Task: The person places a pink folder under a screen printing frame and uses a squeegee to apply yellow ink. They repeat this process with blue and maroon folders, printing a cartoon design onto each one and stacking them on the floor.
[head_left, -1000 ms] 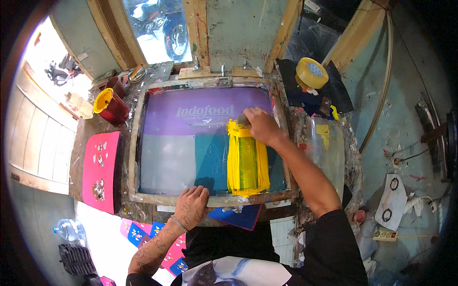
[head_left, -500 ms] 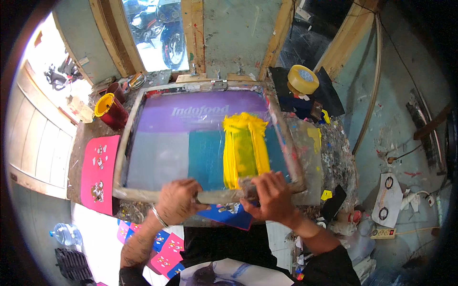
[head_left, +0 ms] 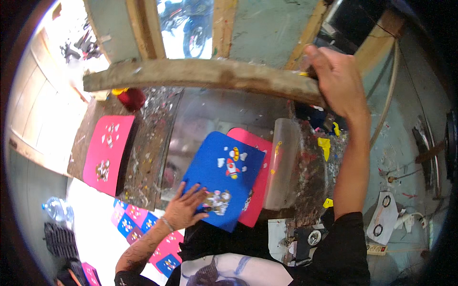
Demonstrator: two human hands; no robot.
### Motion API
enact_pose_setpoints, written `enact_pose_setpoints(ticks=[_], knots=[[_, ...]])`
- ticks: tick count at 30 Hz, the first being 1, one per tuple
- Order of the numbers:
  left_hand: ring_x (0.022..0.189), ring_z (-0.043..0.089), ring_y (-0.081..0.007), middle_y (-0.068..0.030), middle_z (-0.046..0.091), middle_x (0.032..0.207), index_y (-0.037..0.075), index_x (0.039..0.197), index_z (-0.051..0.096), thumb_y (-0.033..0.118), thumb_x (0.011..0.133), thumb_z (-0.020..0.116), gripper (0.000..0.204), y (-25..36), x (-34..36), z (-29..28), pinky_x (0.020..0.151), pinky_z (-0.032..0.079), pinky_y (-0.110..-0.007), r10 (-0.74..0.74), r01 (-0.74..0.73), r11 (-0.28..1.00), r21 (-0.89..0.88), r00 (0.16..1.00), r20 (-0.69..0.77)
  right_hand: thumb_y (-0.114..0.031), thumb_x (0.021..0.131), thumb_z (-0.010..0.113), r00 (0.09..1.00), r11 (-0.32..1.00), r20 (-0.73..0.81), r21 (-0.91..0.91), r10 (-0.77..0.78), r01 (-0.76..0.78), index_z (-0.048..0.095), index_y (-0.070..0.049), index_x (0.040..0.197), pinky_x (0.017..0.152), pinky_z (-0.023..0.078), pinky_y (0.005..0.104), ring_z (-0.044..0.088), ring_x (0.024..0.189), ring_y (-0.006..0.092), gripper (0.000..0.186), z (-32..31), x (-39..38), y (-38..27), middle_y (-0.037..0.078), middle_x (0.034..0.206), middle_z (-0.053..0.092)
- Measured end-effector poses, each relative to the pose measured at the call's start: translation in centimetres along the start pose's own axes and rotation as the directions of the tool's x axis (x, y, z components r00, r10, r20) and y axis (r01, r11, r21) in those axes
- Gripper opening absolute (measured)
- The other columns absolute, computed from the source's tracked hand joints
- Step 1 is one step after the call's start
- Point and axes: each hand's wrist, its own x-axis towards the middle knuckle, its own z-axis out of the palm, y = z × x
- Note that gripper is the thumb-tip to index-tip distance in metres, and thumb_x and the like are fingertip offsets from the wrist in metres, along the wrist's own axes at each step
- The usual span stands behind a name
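Observation:
My right hand (head_left: 336, 81) grips the near right corner of the wooden-framed printing screen (head_left: 214, 75), which is tilted up so that its near bar stands high across the bench. Below it, my left hand (head_left: 183, 209) lies with fingers spread on the lower left part of a blue sheet (head_left: 205, 164). That sheet bears a printed rocket, white clouds and a brown-and-white figure. Partly covered by it is a pink sheet (head_left: 260, 183), showing along the right side. The screen's mesh is hidden from view.
Another printed pink sheet (head_left: 107, 155) lies at the bench's left edge, near a dark red ink pot (head_left: 132, 99). A curled clear plastic sheet (head_left: 282, 167) lies right of the sheets. Several printed sheets (head_left: 167, 245) cover the floor at lower left.
The screen has swung up from lying flat, lifted by my right hand. My left hand has left the screen's near bar and come down on the blue sheet, now uncovered.

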Motion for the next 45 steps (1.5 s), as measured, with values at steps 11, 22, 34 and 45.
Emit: enact_pose_setpoints(ticks=[11,22,34,45], knots=[[0.066,0.053,-0.0116,-0.0021,0.057,0.078,0.000,0.095,0.062,0.033,0.088,0.081,0.039,-0.1,-12.8,3.7,0.056,0.044,-0.030,-0.940,0.218,-0.289,-0.932,0.120,0.320,-0.039,0.107,0.048,1.000,1.000,-0.015,0.001,0.021,-0.021,0.069,0.002,0.108,0.076,0.049,0.0359,0.059,0.079,0.0185,0.046,0.9,0.8,6.5,0.009,0.084,0.065],[0.095,0.069,-0.0155,-0.0106,0.070,0.116,-0.003,0.129,0.060,0.000,0.102,0.054,0.028,10.2,-42.4,15.7,0.084,0.060,-0.031,-0.951,-0.281,-0.235,-0.930,-0.133,0.280,-0.040,0.107,0.042,0.947,0.998,0.322,0.063,-0.001,-0.020,0.060,0.001,0.122,0.089,0.044,0.0381,0.054,0.098,0.0214,0.047,8.1,-21.5,11.6,0.010,0.106,0.058],[0.112,0.062,-0.0193,-0.0075,0.066,0.124,0.001,0.136,0.060,-0.009,0.098,0.049,0.040,36.3,-51.5,46.7,0.097,0.051,-0.036,-0.392,-0.640,-0.098,-0.762,-0.679,0.621,-0.041,0.108,0.035,0.780,0.997,0.622,-0.039,0.071,-0.060,0.050,-0.001,0.137,0.103,0.038,0.0406,0.049,0.119,0.0247,0.052,9.0,-23.6,11.0,0.012,0.131,0.050],[0.114,0.062,-0.0327,-0.0174,0.065,0.127,0.001,0.134,0.058,0.022,0.095,0.070,0.047,42.2,-48.8,42.9,0.098,0.050,-0.045,0.324,-0.477,-0.878,-0.048,-0.665,0.673,-0.042,0.109,0.029,0.857,0.989,0.506,-0.053,-0.094,0.140,0.041,-0.001,0.151,0.115,0.033,0.0429,0.044,0.138,0.0277,0.059,4.1,-10.4,18.1,0.013,0.153,0.043]])
